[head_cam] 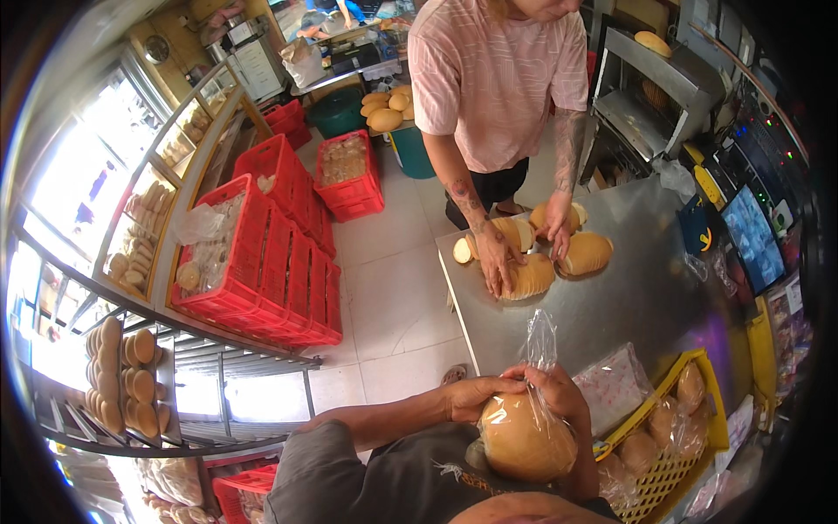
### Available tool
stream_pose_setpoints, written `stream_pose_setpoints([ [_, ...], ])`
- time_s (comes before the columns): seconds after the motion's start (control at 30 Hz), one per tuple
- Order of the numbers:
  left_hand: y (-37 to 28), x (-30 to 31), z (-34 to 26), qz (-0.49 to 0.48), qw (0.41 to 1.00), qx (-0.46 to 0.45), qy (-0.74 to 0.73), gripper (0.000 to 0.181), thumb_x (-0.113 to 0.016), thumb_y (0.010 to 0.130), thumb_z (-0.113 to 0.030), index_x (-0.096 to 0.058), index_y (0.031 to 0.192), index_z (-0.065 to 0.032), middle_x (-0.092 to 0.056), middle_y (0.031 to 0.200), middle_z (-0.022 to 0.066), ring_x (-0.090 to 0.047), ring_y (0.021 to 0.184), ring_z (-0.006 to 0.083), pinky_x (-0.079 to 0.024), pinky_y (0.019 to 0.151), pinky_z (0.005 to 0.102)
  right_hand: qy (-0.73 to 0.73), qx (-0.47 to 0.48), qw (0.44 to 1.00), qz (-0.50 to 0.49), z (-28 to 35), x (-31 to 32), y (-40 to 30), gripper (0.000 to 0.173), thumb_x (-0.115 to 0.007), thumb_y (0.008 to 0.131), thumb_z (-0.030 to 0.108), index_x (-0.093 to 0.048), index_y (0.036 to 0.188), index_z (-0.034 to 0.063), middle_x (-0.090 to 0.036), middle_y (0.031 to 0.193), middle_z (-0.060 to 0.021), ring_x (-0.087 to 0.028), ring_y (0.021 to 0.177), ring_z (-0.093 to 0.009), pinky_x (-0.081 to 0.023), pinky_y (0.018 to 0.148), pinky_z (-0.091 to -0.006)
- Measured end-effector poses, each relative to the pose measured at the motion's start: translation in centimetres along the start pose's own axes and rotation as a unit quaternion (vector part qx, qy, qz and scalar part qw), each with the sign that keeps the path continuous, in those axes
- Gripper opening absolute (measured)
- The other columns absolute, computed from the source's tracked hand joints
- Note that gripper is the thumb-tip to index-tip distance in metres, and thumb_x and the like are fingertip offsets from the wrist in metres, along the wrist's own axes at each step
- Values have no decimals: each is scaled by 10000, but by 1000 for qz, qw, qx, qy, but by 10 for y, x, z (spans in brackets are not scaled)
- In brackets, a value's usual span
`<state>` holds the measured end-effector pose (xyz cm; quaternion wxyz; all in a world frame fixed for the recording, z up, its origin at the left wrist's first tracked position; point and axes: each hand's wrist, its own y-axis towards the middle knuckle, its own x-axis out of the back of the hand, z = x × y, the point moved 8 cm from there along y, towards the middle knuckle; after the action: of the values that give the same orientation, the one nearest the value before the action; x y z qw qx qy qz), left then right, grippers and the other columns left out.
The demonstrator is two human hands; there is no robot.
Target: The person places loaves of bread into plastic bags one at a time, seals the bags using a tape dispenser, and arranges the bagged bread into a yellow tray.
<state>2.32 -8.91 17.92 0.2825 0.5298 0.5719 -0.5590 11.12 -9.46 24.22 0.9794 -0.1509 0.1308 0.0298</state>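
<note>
A round bread loaf (527, 435) sits inside a clear plastic bag (542, 340) close to my chest. My left hand (486, 395) grips the gathered plastic just above the loaf. On the other side, my right hand (555, 388) pinches the bag's neck, its fingers meeting those of my left hand. The loose end of the bag stands up beyond my fingers. Near my right forearm lies a stack of printed plastic bags (612, 386) on the metal table (628, 308). A yellow crate (655, 478) beside it holds several bagged loaves (660, 422).
Across the table a person (497, 85) has both hands on sliced loaves (527, 276). Red crates (281, 295) of bread stand on the floor at left. A rack holds bread trays (124, 380). A monitor (753, 239) stands at the table's right side.
</note>
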Motion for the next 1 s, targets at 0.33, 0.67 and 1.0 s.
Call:
stream_pose_setpoints([
  [0.33,-13,-24,-50,-107,946,-181,247,294,-539,1026,-256,-683,1006,0,-698,904,69,-669,839,134,-555,762,284,216,222,938,-154,1,30,-62,856,-771,816,424,-381,1430,-26,-568,1299,-123,-556,1168,-222,-450,995,-352],
  [0.67,-35,-124,-88,-69,605,-496,619,359,-557,1006,-291,-610,1222,-9,-628,1179,166,-594,1062,248,-459,959,359,-307,198,896,-254,43,48,-51,254,-786,796,149,-703,998,19,-687,973,-82,-655,895,-213,-508,817,-367],
  [1.0,-6,-65,-60,55,735,-159,657,472,-671,919,-312,-551,1298,-57,-587,1219,138,-569,1125,256,-462,969,403,-522,346,765,-151,100,-22,-28,136,-684,824,151,-636,916,64,-617,894,-80,-613,836,-289,-464,738,-420],
])
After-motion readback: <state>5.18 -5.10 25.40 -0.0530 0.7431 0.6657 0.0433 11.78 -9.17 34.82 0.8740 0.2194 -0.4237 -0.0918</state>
